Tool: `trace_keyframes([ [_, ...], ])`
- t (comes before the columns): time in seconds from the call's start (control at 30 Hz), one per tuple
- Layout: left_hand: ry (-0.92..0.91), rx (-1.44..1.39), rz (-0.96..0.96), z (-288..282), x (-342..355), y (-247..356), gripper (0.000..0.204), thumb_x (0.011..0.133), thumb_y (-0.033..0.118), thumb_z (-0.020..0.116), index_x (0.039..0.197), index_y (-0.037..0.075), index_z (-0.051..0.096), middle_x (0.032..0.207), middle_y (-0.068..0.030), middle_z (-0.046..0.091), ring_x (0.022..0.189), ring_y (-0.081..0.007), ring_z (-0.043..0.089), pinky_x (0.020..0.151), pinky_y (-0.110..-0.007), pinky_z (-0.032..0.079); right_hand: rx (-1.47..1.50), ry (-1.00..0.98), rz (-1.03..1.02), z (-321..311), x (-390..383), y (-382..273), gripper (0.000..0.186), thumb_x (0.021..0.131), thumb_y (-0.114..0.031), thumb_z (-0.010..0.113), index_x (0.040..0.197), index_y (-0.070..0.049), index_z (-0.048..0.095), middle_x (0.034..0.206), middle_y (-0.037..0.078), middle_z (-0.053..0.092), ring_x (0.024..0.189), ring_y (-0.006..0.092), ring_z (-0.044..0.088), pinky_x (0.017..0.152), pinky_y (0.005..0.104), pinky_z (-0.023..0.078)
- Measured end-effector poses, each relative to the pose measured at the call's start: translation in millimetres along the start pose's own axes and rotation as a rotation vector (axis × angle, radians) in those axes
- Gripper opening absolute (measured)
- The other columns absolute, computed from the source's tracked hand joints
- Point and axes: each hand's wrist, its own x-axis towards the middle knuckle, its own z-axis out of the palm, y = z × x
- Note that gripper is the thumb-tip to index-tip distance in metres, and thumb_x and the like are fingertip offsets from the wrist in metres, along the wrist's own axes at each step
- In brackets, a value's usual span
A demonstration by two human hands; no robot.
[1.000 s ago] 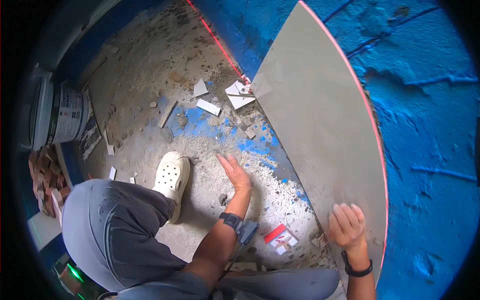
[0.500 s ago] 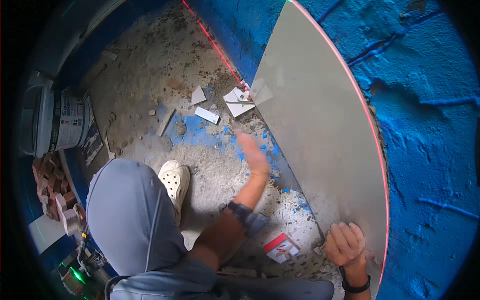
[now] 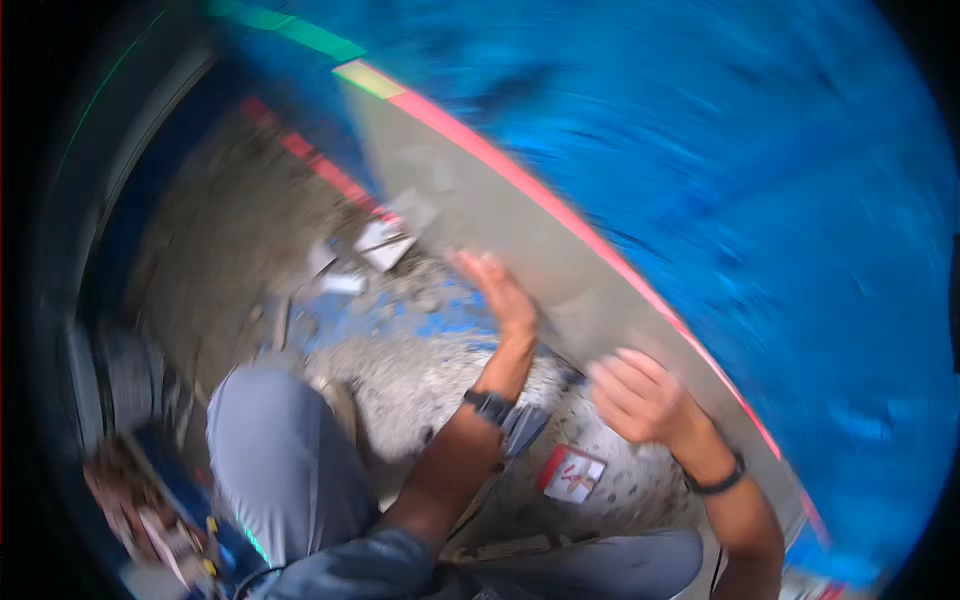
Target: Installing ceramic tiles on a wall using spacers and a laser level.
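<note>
A tall grey tile panel (image 3: pixel 560 260) stands along the blue wall, with a pink laser line along its upper edge. My left hand (image 3: pixel 500 300) is raised beside the panel's lower part, fingers stretched out and holding nothing; I cannot tell if it touches the panel. My right hand (image 3: pixel 635 395) is near the panel's lower right, fingers bent and smeared by motion. A small red-and-white box (image 3: pixel 572 474) lies on the floor below my hands. Broken white tile pieces (image 3: pixel 383 247) lie by the far lower corner of the panel. The whole view is blurred.
The rough blue wall (image 3: pixel 760 200) fills the upper right. A bucket (image 3: pixel 118 385) and a stack of bricks (image 3: pixel 135 510) are at the left. Debris and blue paint patches cover the concrete floor (image 3: pixel 215 240). My grey-clad knee (image 3: pixel 280 460) is at lower left.
My view has swung, so the panel now runs diagonally. My left hand has moved up toward the panel. My right hand has shifted up and left from the panel's near end.
</note>
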Motion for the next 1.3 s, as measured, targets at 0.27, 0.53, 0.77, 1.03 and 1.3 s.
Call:
trace_keyframes([
  [0.27,-0.539,0.037,0.424,4,-122,-12,0.113,0.08,0.025,0.074,0.15,-0.003,-0.011,0.158,-0.0222,-0.011,0.143,-0.0346,0.014,0.118,-0.043,0.019,-0.228,0.287,0.064,-7,-113,-11,0.015,0.069,-0.013,0.065,0.079,-0.003,0.062,0.095,0.008,0.065,0.091,0.0231,0.062,0.093,0.0396,0.049],
  [0.53,-0.559,0.193,0.546,19,-152,32,0.13,0.065,0.015,0.087,0.148,-0.008,-0.01,0.155,-0.0296,-0.009,0.144,-0.0354,0.011,0.119,-0.046,0.012,0.138,0.281,0.851,-8,-272,-130,0.017,0.086,-0.014,0.06,0.099,-0.003,0.059,0.112,0.012,0.061,0.102,0.0268,0.06,0.091,0.039,0.048],
  [0.77,-0.637,0.13,0.427,16,-172,59,0.124,0.072,0.019,0.082,0.147,-0.008,-0.013,0.149,-0.0256,0.021,0.133,-0.0322,0.034,0.116,-0.047,0.024,0.061,1.229,2.072,102,-246,-140,0.05,0.101,-0.032,0.044,0.136,0.003,0.039,0.128,0.024,0.052,0.119,0.0365,0.052,0.102,0.0425,0.041],
  [1.03,-0.609,0.178,0.411,20,-180,57,0.124,0.071,0.021,0.082,0.146,-0.007,-0.012,0.147,-0.0258,0.024,0.132,-0.0311,0.034,0.115,-0.049,0.026,-0.227,2.565,1.965,131,-230,-108,0.069,0.102,-0.05,0.025,0.151,-0.001,0.019,0.157,0.021,0.019,0.146,0.0297,0.017,0.119,0.0392,0.017],
  [1.3,-0.697,0.114,0.382,13,-178,59,0.116,0.073,0.02,0.082,0.146,-0.006,-0.005,0.146,-0.0244,0.025,0.13,-0.0302,0.035,0.114,-0.049,0.028,-0.115,2.126,2.242,173,-211,-54,0.089,0.097,-0.063,0.025,0.15,0.006,0.006,0.156,0.029,0.007,0.147,0.0362,0.008,0.12,0.0435,0.007],
])
